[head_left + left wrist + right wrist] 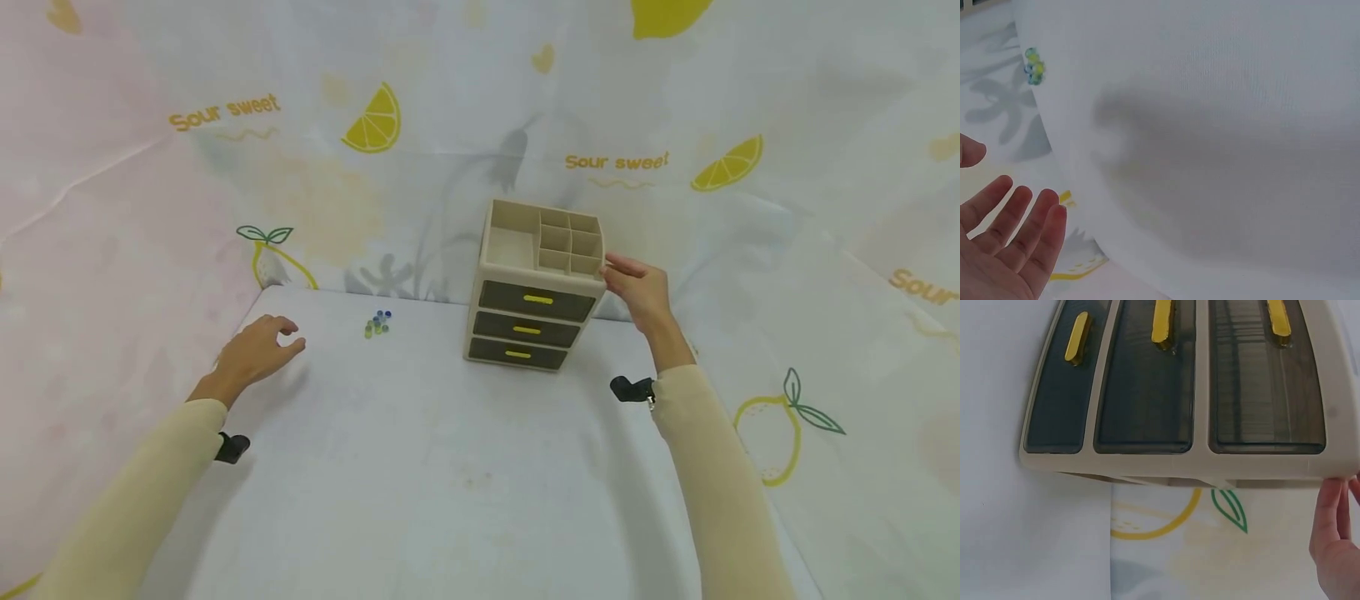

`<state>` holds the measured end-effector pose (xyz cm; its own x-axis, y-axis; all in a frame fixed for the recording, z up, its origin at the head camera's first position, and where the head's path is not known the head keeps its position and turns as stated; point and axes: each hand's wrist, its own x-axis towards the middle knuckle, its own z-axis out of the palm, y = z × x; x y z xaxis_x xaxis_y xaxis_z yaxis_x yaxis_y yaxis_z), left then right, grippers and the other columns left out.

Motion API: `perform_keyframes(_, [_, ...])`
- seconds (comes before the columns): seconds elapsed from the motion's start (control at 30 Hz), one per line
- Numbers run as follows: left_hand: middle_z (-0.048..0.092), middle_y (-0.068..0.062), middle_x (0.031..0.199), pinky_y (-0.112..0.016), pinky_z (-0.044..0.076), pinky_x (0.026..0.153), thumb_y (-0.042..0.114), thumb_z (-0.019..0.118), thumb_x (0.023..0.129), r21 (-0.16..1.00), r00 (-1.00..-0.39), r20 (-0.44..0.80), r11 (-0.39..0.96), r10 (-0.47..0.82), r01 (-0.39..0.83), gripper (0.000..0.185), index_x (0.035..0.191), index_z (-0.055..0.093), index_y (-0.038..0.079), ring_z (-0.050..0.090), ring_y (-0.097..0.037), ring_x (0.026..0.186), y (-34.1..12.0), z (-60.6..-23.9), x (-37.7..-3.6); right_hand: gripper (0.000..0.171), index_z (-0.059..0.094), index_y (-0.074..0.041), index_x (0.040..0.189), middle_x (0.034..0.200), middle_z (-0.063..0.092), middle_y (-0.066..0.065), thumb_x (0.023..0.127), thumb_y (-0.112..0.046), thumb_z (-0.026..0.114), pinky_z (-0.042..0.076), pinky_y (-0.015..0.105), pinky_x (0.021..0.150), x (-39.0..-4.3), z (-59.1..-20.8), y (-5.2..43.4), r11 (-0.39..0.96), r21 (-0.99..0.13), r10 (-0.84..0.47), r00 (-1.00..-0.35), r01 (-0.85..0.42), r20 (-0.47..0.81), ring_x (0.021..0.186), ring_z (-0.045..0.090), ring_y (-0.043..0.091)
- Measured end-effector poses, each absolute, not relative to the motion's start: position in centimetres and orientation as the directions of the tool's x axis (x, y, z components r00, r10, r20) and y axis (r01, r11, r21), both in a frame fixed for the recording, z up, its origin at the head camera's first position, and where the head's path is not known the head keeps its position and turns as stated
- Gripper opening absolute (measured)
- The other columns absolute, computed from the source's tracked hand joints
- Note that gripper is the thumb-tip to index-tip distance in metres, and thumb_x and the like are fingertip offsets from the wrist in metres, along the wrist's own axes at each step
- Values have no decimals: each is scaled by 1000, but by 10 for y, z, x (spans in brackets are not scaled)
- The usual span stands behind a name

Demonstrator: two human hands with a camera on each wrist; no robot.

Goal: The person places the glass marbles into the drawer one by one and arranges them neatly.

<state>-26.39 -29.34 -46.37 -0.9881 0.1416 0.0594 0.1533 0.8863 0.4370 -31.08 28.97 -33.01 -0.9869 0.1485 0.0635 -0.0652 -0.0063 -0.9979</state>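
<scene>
Evidently, the drawer organizer (531, 286) stood on the table (420, 433), long axis vertical, front toward my head camera; the right hand (639, 290), cropped up close, touched its top-right edge, pinching or not I couldn't tell; the left hand (257, 350) hung apart, loose.
</scene>
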Motion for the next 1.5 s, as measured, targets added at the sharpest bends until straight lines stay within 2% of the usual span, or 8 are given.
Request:
perform_keyframes(0.23, [62, -24, 112, -55, 47, 82, 28, 61, 94, 487, -983, 71, 854, 168, 181, 42, 121, 58, -4, 59, -39, 98, -280, -468, -276, 45, 56, 9, 130, 109, 69, 8, 88, 0, 69, 54, 18, 80, -305, -327, 286, -1, -998, 160, -985, -64, 63, 91, 67, 11])
perform_keyframes(0.47, [64, -23, 110, -51, 49, 82, 25, 66, 92, 577, -983, 71, 797, 170, 180, 42, 121, 57, -4, 60, -38, 99, -261, -473, -291, 43, 57, 9, 129, 112, 69, 9, 88, -1, 70, 54, 19, 81, -302, -327, 283, 24, -997, 161, -983, -80, 83, 91, 67, 10])
perform_keyframes(0.6, [63, -23, 111, -51, 50, 82, 25, 67, 92, 579, -984, 46, 798, 171, 166, 42, 121, 57, -4, 60, -38, 100, -256, -475, -294, 38, 62, 8, 123, 101, 70, 4, 90, -7, 70, 54, 19, 80, -299, -330, 277, 85, -989, 197, -970, -124, 139, 88, 67, 12])
perform_keyframes(0.77, [63, -23, 111, -50, 50, 81, 26, 66, 92, 574, -984, 39, 802, 174, 165, 42, 122, 57, -3, 60, -37, 99, -254, -478, -291, 29, 70, 7, 108, 84, 68, -2, 89, -14, 72, 55, 18, 71, -292, -328, 264, 246, -932, 283, -900, -265, 330, 77, 66, 14])
perform_keyframes(0.9, [63, -22, 112, -50, 50, 82, 27, 66, 92, 595, -984, 56, 786, 169, 169, 44, 124, 56, -2, 60, -37, 101, -246, -472, -293, 20, 70, 9, 97, 75, 66, 2, 87, -9, 72, 55, 21, 62, -281, -326, 249, 213, -906, 219, -885, -367, 410, 66, 63, 17])
perform_keyframes(1.07, [64, -20, 116, -49, 52, 83, 31, 65, 94, 661, -984, 93, 730, 151, 175, 47, 129, 53, 2, 61, -37, 103, -222, -455, -299, 26, 65, 16, 96, 73, 66, 9, 89, -9, 72, 58, 27, 60, -268, -342, 234, 87, -936, 70, -936, -340, 346, 61, 64, 17])
perform_keyframes(1.33, [64, -13, 119, -43, 55, 82, 40, 67, 92, 806, -970, 180, 541, 165, 241, 54, 133, 53, 8, 62, -30, 104, -168, -426, -310, 37, 63, 19, 103, 85, 68, 25, 93, -16, 68, 60, 33, 64, -266, -370, 221, 33, -986, -67, -985, -164, 161, 66, 67, 23])
perform_keyframes(1.5, [62, -10, 124, -41, 56, 83, 34, 72, 89, 877, -960, 221, 394, 173, 273, 57, 136, 52, 10, 62, -25, 105, -126, -404, -316, 39, 62, 21, 104, 82, 69, 16, 95, -17, 65, 59, 30, 63, -269, -383, 217, -13, -999, -88, -995, -49, 50, 66, 66, 19])
